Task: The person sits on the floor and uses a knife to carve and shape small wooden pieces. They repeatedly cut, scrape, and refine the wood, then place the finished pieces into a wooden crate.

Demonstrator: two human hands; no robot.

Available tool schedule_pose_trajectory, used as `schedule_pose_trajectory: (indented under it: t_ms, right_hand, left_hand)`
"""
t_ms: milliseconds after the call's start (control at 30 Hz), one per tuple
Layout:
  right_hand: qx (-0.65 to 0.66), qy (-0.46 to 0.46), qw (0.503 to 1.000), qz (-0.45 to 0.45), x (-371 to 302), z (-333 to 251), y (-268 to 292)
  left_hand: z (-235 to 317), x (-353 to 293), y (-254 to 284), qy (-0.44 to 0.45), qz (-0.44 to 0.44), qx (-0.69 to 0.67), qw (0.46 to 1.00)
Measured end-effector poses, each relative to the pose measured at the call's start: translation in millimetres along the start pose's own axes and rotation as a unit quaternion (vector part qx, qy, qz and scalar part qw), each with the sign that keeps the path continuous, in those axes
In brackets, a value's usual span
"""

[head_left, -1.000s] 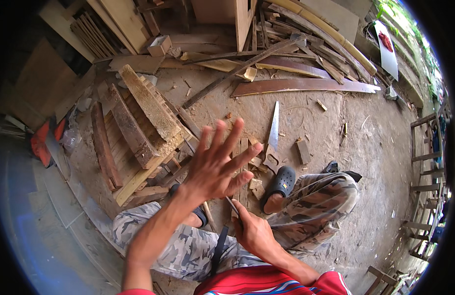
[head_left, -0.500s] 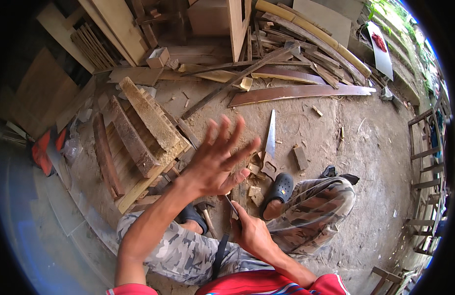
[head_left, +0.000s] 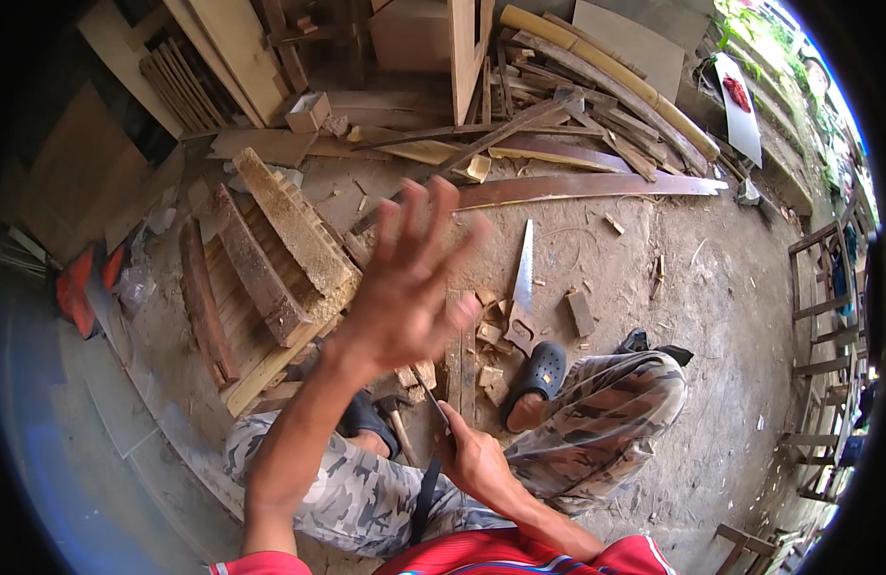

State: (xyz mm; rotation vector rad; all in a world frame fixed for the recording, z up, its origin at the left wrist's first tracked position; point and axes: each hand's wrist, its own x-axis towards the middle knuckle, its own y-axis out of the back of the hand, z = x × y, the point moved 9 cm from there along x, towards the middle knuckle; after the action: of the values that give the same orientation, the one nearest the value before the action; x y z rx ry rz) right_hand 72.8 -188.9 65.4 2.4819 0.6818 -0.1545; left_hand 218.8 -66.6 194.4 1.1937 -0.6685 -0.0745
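The left hand (head_left: 402, 307) is held up, its grip wide open. Above the floor (head_left: 615, 278), well in from its edges, a slim dark tool (head_left: 431, 397) is clasped in the right hand (head_left: 477, 462). Tool handling seems in hand; a steady hold seems called for.

Bent legs in camouflage trousers (head_left: 601, 407), left hand (head_left: 405, 292) raised, spread wide and blurred, right hand (head_left: 479, 467) gripping a narrow tool (head_left: 431, 397), handsaw (head_left: 523, 278) lying on the dusty floor (head_left: 716, 369) near a dark clog (head_left: 546, 367), wooden planks (head_left: 258, 268) at left.
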Motion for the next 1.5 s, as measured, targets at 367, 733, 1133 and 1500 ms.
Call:
schedule_pose_trajectory:
  t_ms: [367, 733, 1133, 1500]
  right_hand:
    - [0.055, -0.014, 0.998, -0.02, 7.6, 4.9, -3.6]
    - [0.117, 0.014, 0.993, 0.014, 11.2, -6.8, 8.0]
    - [0.005, 0.008, 1.0, -0.009, 5.7, 6.9, -8.5]
    - [0.13, -0.054, 0.989, -0.046, 4.1, 11.6, -1.3]
  left_hand:
    - [-0.9, -190.2, -65.7, 0.526, 0.136, -0.428, 0.722]
    - [-13.2, -214.0, -74.0, 0.548, 0.154, -0.477, 0.669]
    - [-0.7, -216.4, -77.7, 0.569, 0.143, -0.545, 0.599]
    - [1.8, -210.6, -83.6, 0.558, 0.129, -0.57, 0.59]
